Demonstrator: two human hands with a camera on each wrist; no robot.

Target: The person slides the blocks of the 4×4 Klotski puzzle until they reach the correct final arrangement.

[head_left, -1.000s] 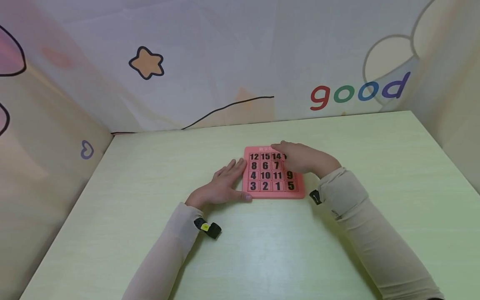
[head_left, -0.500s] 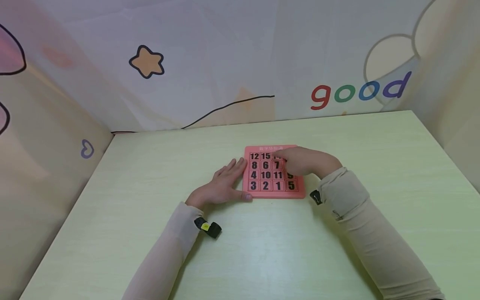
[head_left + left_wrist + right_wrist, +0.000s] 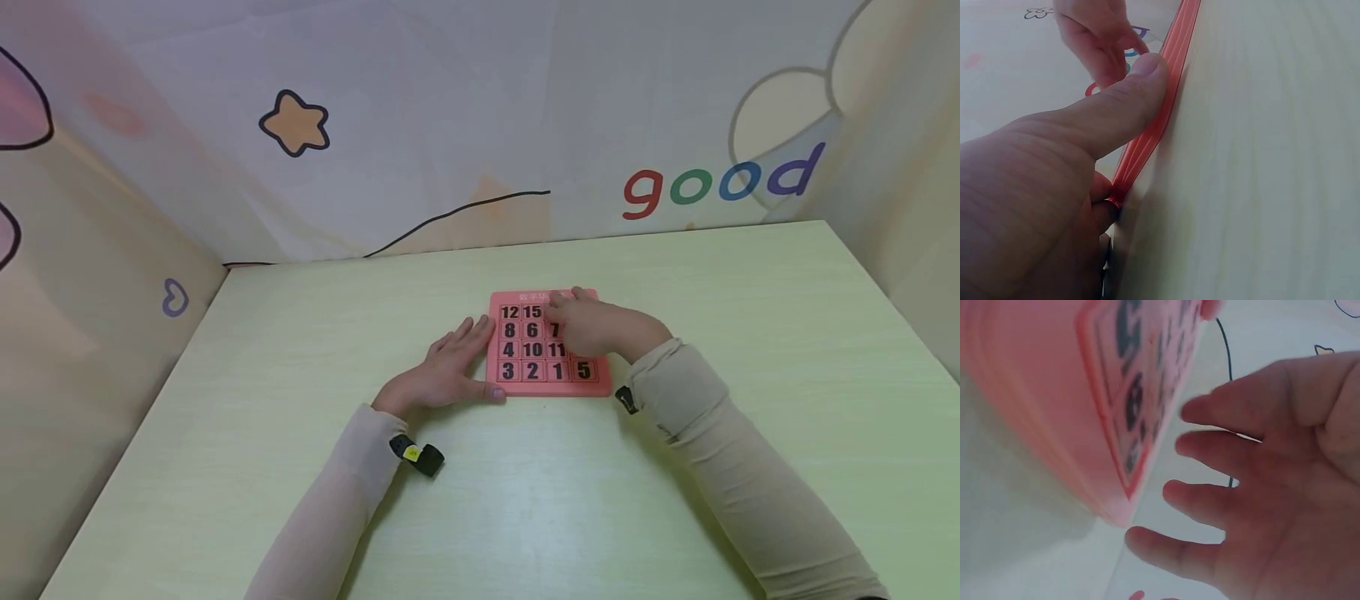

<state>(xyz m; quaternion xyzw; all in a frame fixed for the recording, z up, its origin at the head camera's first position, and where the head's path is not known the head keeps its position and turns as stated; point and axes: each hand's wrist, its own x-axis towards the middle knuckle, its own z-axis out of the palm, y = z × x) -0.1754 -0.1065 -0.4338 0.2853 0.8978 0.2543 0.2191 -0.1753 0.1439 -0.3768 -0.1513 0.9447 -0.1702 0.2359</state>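
Observation:
A pink number sliding puzzle [image 3: 532, 389] lies flat on the table, its black-numbered tiles face up. My left hand [image 3: 438, 379] rests at its left side, fingers spread and straight along the edge, with the thumb at the near left corner. The left wrist view shows that thumb [image 3: 1129, 94] against the puzzle's side. Over the upper right tiles is my right hand [image 3: 603, 327], covering several of them. Seen from the right wrist, the fingers [image 3: 1175, 550] are extended and spaced apart above the tiles; the contact of the index fingertip is hard to make out.
The pale green table [image 3: 480, 500] extends around the puzzle. Behind it stands a printed backdrop [image 3: 450, 125] with a star and the word "good". Side panels [image 3: 82, 333] border the table left and right.
My right hand has shifted slightly left over the upper right tiles, from a pointing finger to more spread fingers. The left hand and the puzzle frame stay in place.

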